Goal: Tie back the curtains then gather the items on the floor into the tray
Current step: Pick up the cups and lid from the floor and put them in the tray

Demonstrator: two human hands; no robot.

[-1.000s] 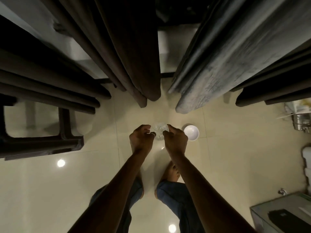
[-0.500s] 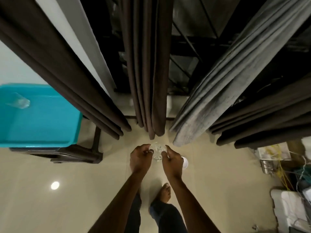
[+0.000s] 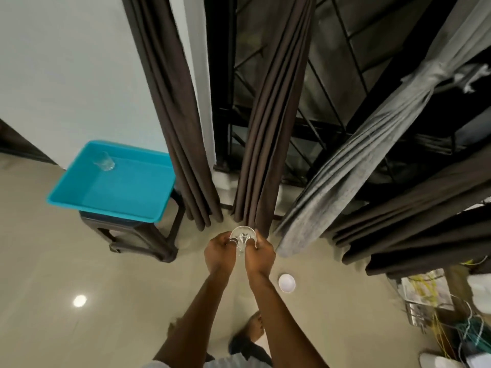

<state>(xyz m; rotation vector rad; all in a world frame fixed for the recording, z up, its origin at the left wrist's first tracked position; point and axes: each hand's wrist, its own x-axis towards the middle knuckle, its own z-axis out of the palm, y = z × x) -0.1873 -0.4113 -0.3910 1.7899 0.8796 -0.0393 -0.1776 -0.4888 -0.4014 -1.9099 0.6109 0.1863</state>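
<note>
One glass point(image 3: 104, 161) in tray point(image 3: 106, 211); hands point(image 3: 220, 251) point(image 3: 261, 254) grip second glass point(image 3: 243, 235).

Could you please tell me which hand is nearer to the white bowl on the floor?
Right. The right hand, holding the glass, is just up-left of the white bowl; the left hand grips the glass's other side, farther off.

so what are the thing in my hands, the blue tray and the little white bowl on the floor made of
Glass cup: it looks like clear cut glass, see-through with bright facets, though clear plastic is possible.
Tray: likely moulded plastic, an even teal colour, smooth with a soft sheen.
Bowl: glossy plain white, either ceramic or melamine; the picture cannot settle which.
</note>
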